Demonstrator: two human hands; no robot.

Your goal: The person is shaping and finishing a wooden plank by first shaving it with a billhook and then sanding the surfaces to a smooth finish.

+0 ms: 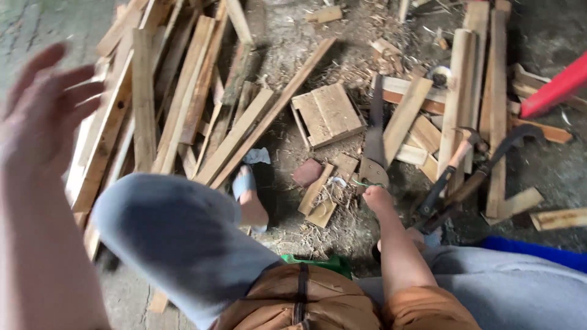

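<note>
— Down by the right hand [377, 197], what can you make out?

— It reaches to the handle of a hand saw [373, 137] lying on the dirt floor [287, 43], blade pointing away. The fingers are hidden under the fist and wrist, so I cannot tell whether they have closed on the handle or only touch it.

— And the left hand [43, 104]?

— Raised near the camera, blurred, fingers spread wide, holding nothing. Its forearm runs off the bottom edge.

— What else is hard to read?

— A hammer [461, 153] and a curved dark bar [495, 159] lie crossed just right of the saw; their lower ends vanish behind the right forearm. A red object [556, 88] is cut by the right edge, and a blue one [538, 252] shows only a strip above the grey-clad knee.

— Any open room?

— Little. A heap of long planks [177, 91] fills the left, boards [465, 79] crowd the right. Bare floor runs as a narrow lane up the middle, past a small slatted panel [327, 113]. A sandalled foot [247, 195] stands at the plank heap's edge.
</note>
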